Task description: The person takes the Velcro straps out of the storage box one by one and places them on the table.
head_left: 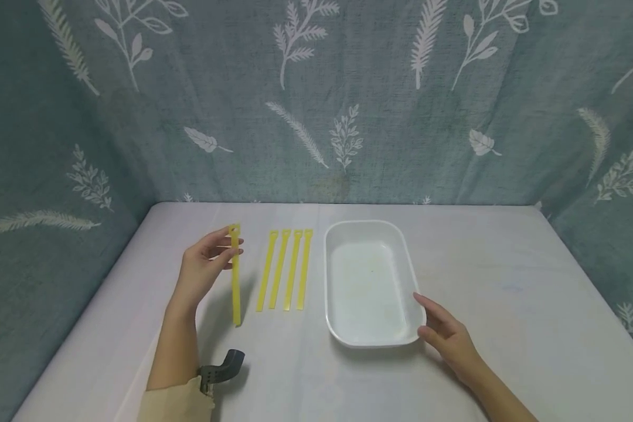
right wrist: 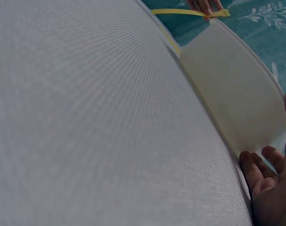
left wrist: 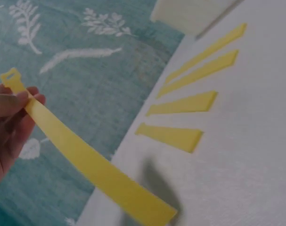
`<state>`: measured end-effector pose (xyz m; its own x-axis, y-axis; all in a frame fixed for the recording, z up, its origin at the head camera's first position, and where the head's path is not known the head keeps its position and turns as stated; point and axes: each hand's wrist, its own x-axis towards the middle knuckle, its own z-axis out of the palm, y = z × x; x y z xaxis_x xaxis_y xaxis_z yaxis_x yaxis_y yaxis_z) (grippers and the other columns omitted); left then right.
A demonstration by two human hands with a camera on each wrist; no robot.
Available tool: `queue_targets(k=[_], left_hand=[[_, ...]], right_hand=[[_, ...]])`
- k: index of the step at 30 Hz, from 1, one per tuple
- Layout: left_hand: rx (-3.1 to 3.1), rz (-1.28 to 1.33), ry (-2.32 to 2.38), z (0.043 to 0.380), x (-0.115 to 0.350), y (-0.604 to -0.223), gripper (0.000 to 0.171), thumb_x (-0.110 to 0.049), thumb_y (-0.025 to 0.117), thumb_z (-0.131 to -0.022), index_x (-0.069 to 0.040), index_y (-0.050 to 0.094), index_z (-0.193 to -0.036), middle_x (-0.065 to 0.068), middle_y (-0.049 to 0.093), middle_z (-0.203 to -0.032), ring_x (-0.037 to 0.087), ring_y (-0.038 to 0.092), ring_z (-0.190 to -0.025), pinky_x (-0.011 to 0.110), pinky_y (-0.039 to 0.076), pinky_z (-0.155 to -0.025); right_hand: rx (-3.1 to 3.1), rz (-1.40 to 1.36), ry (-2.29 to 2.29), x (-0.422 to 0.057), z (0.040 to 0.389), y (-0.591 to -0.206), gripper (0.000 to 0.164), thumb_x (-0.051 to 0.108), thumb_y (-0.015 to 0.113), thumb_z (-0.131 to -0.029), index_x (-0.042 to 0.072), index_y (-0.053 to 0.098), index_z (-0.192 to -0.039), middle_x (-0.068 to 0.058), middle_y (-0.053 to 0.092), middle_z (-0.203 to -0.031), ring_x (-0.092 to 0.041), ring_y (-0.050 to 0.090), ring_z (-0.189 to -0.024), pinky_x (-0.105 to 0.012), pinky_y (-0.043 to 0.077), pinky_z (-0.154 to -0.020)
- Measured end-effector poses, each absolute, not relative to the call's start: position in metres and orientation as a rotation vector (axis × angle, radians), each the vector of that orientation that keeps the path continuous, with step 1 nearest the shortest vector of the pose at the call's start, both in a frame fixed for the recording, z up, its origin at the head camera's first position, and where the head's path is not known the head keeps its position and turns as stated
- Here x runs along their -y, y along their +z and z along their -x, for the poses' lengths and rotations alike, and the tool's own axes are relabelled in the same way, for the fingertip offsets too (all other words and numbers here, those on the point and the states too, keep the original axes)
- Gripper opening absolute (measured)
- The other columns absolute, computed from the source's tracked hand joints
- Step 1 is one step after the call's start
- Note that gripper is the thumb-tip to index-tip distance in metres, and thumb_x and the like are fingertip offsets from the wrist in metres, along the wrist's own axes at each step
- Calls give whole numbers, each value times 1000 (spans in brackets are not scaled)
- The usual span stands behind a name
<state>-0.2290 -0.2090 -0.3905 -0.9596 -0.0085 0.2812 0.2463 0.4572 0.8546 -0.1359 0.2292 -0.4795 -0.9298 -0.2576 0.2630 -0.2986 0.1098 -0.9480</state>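
My left hand (head_left: 207, 264) pinches a yellow plastic strip (head_left: 235, 281) with a slotted head, just below that head. The strip hangs lengthwise over the table, its slot at the top; in the left wrist view it slants down to the right from the fingers (left wrist: 21, 101). Several matching yellow strips (head_left: 279, 269) lie side by side on the table, right of the held one. Beyond them sits a white rectangular tray (head_left: 333, 340) with rounded corners. At the tray's right side is my right hand (head_left: 451, 340), thumb and fingertips spread along the outer wall near the front corner.
A white cloth (head_left: 506, 281) covers the table. Teal fabric with white leaf prints (head_left: 316, 117) hangs behind and at both sides. A dark curved piece (head_left: 224, 369) juts from the left wrist, by the beige sleeve (head_left: 176, 401).
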Motion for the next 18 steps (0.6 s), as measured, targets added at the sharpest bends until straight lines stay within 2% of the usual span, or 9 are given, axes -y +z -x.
queue_targets(k=[3,12,16,18], left_hand=[[2437,186,-1515,233,206,-395,46,-9,65,-89,-11,53,-134,18,67,-109,-8,62,-85,15,54,-69],[2307,201,-1577,254,203,-412,43,-5,63,-89,-3,54,-131,23,66,-110,-10,62,-85,11,51,-73],[2211,190,-1740,263,203,-428,42,-8,66,-88,-1,56,-128,15,69,-106,-5,65,-83,13,53,-71],[2172,161,-1811,266,203,-435,40,-9,67,-88,-2,58,-126,6,71,-103,-2,66,-83,15,54,-71]], right_hand=[[2311,-569,1979,-229,135,-480,50,-9,52,-91,-3,39,-139,26,39,-140,11,38,-125,-10,37,-97],[2304,-580,1988,-227,137,-477,50,-9,51,-91,-2,39,-140,25,39,-140,10,38,-125,-11,38,-96],[2286,-606,2001,-228,137,-478,50,-10,50,-91,-4,39,-139,23,40,-140,8,38,-126,-11,38,-97],[2285,-605,2004,-228,137,-479,50,-10,50,-91,-4,39,-139,23,40,-140,9,38,-126,-11,38,-97]])
